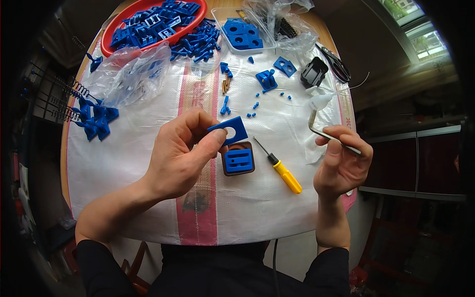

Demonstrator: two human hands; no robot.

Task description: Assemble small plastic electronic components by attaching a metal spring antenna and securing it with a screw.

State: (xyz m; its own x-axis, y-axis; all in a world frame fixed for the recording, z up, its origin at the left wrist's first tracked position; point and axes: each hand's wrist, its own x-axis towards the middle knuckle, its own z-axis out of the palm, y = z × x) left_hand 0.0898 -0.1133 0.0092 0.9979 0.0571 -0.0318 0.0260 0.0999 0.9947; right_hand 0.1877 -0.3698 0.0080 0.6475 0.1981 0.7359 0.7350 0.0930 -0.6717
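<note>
My left hand pinches a flat blue plate with a round hole between thumb and fingers, held up over the table. Just below it sits a small dark-brown square holder, with a blue slotted block inside. Off to the right, my right hand grips an L-shaped metal hex key, its short bent end pointing away from me. A translucent white bottle stands near that bent end. Between the hands lies a yellow-handled screwdriver, touched by neither.
At the back are a red basin of blue parts, a loose blue pile and a clear tub of blue plates. Brass pins and tiny blue pieces lie mid-table. Scissors rest far right; blue parts with springs sit left.
</note>
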